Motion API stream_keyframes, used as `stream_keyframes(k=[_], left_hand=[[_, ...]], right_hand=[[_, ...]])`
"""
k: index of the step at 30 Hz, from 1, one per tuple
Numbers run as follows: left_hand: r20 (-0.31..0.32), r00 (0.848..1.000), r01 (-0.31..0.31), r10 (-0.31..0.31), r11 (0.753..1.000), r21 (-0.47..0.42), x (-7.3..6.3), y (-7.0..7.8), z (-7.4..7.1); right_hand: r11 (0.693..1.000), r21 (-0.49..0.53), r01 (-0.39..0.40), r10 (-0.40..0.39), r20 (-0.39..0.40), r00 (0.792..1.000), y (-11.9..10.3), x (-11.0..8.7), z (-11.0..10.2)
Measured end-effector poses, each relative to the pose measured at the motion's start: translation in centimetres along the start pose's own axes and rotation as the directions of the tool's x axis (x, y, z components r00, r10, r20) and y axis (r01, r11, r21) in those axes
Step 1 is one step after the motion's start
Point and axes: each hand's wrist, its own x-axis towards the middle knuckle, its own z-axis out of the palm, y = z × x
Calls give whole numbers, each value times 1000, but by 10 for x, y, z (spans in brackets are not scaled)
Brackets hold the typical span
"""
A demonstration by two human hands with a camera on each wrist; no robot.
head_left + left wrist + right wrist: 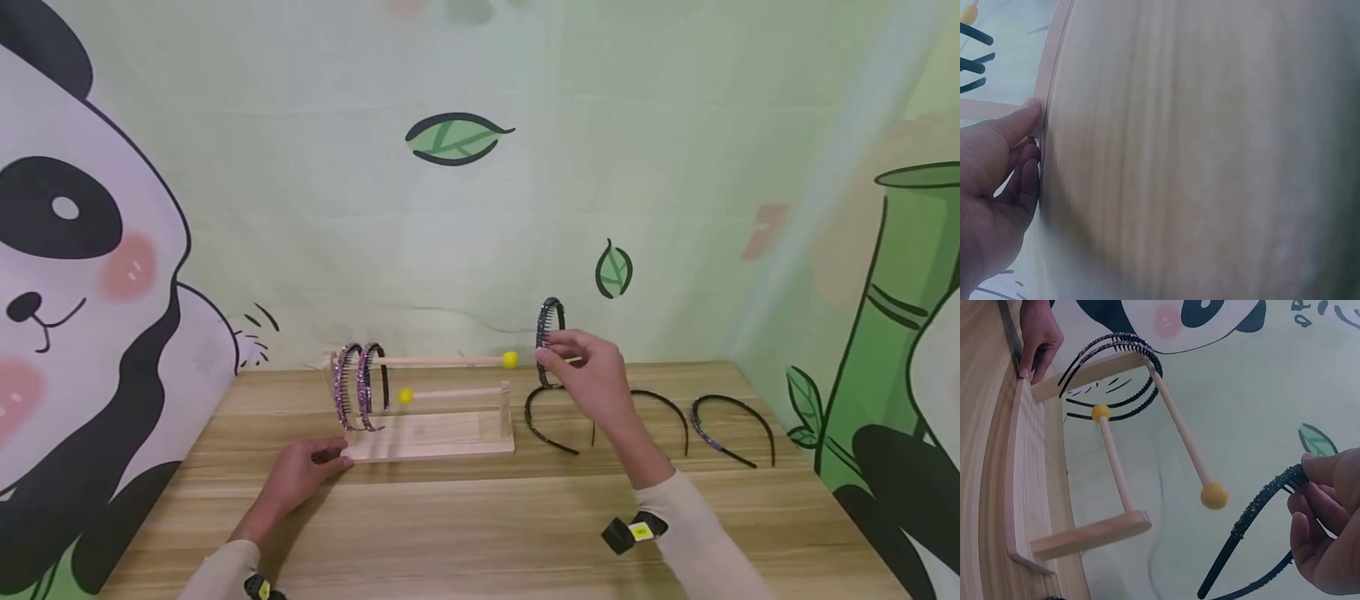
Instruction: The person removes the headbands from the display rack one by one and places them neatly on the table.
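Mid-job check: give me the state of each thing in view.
Wooden stand: upright, left hand holding its left end.
Upper rod: two headbands hung on it.
Lower rod: no headband on it.
Dark headband: pinched in right hand, off both rods.
Three other headbands: resting on the table.

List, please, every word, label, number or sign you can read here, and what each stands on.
None reads with certainty.
Yellow label on the right wrist camera: too small and blurred.
Second yellow label on the left wrist camera: likewise unreadable.
Dark letter-like marks on the backdrop, right wrist view: sideways, unclear.
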Motion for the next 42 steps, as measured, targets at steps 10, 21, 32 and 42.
stream_keyframes(k=[10,21,32,42], left_hand=[[-10,1000,-3,3,1000,-4,1,-2,2],[-11,1000,-2,2,1000,-6,0,-3,2],[-14,1000,-13,13,1000,11,1,-4,2],[-17,1000,-18,18,1000,7,0,-2,2]], right_hand=[[998,-30,-46,44,-62,997,20,-2,-20],[984,-125,-125,108,-137,985,41,-12,-41],[948,-191,-256,203,-259,944,72,-25,-65],[909,-266,-320,232,-313,921,95,-47,-94]])
